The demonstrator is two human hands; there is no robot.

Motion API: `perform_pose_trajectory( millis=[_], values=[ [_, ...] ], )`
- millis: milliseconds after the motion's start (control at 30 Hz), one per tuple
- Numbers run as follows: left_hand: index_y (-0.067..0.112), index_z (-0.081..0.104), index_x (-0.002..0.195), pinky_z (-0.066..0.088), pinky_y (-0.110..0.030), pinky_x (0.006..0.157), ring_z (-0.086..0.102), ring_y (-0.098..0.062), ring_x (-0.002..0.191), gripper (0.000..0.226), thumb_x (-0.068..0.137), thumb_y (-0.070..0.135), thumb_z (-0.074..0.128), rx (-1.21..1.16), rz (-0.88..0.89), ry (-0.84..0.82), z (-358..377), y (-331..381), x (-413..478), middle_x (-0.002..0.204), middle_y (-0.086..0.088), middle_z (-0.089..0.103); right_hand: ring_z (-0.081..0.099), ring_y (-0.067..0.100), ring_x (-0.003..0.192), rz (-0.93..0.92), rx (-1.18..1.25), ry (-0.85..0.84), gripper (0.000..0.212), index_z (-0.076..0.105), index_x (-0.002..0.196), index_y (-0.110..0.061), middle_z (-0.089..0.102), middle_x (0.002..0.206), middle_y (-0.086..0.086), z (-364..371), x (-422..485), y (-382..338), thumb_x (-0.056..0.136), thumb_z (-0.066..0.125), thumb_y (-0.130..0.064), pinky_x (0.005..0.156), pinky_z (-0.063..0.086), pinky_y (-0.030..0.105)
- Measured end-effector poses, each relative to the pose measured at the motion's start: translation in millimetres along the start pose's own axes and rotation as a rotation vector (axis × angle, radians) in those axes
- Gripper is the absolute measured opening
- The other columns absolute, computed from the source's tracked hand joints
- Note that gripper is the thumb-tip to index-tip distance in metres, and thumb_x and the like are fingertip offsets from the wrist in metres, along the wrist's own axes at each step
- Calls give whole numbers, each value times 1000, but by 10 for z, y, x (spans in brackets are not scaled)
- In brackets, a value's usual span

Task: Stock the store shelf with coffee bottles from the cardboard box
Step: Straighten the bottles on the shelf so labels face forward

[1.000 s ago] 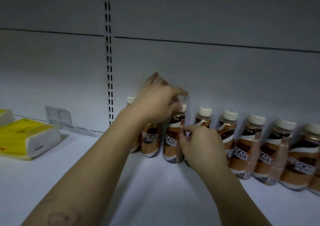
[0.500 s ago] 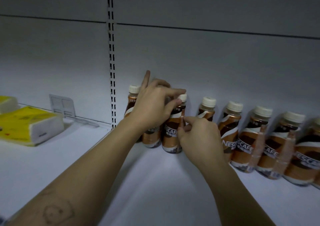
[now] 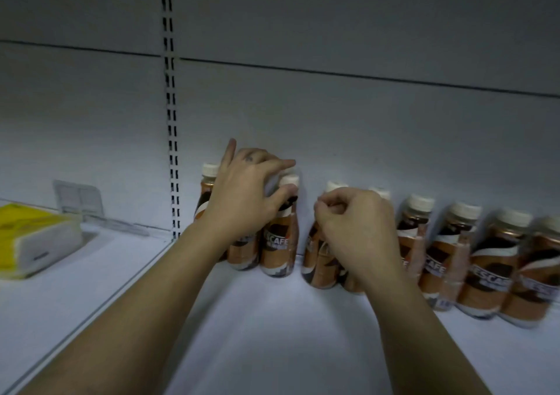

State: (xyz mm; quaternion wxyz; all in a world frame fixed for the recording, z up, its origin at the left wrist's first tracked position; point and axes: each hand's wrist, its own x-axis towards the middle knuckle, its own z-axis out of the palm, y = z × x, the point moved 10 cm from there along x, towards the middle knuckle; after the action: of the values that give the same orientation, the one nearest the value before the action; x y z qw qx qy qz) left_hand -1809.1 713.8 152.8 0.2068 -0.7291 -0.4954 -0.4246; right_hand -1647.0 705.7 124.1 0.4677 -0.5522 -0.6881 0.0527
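A: What is met nearest the camera?
B: Two bare forearms are stretched across the white shelf [image 3: 272, 343] toward its rear.

A: How are the hands set?
B: The left hand [image 3: 242, 197] is laid over the tops of the bottles at the left end of the row. Its thumb and forefinger are closed about the neck and cap of the third bottle [image 3: 277, 243], and the little finger is raised. The right hand [image 3: 353, 228] is curled in front of the fourth bottle [image 3: 316, 261], with the thumb tip met by the forefinger. Whether anything is pinched there cannot be told.

A: And where are the coffee bottles [image 3: 491, 276] placed?
B: They are stood in a single row along the back of the shelf. Every long axis is kept upright, with white caps pointed up, bases set on the shelf and brown labels turned to the front. The first bottle [image 3: 209, 182] is found just right of the slotted upright [image 3: 169, 121].

A: What is seen to the side and behind?
B: Left of the upright, well apart from the bottles, a yellow pack [image 3: 27, 237] is laid flat, with a clear label holder [image 3: 80, 200] behind it. The row is backed by the grey back panel [image 3: 348, 121].
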Motion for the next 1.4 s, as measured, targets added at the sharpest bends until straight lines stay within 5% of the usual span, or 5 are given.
perform_pose_trajectory(
  millis=[233,500,833,1133,1400],
  values=[
    [28,59,125,1,-34,116,45,-18,125,37,90,37,57,-63,136,-20,75,500,146,124,0,62,62,11,59,69,-133,56,20,66,70,-23,64,60,-7,-314,19,226,87,59,-32,56,51,31],
    [38,62,116,-1,-48,115,45,-21,123,51,81,67,41,85,171,-116,287,695,192,106,5,69,62,14,97,10,-186,-35,28,64,117,-23,68,110,-4,2,-337,284,89,58,-26,80,48,26],
    [33,65,108,2,-46,118,46,-17,117,25,85,41,63,-141,-15,-36,366,544,129,103,5,66,57,10,107,69,13,-86,40,52,125,-25,60,119,-8,90,-315,518,87,65,-22,86,45,24],
    [29,69,106,10,-49,114,47,-15,111,20,85,27,67,-287,-82,-74,364,441,134,106,4,68,62,12,101,-18,4,-75,49,52,135,-22,68,109,-3,140,-378,353,88,61,-21,90,51,32],
    [30,70,108,27,-50,105,44,-21,114,22,86,29,66,-182,-28,-37,295,455,126,116,2,65,62,10,75,-45,16,-134,36,62,122,-19,65,81,-8,168,-391,319,86,59,-15,70,52,25]
  ],
)
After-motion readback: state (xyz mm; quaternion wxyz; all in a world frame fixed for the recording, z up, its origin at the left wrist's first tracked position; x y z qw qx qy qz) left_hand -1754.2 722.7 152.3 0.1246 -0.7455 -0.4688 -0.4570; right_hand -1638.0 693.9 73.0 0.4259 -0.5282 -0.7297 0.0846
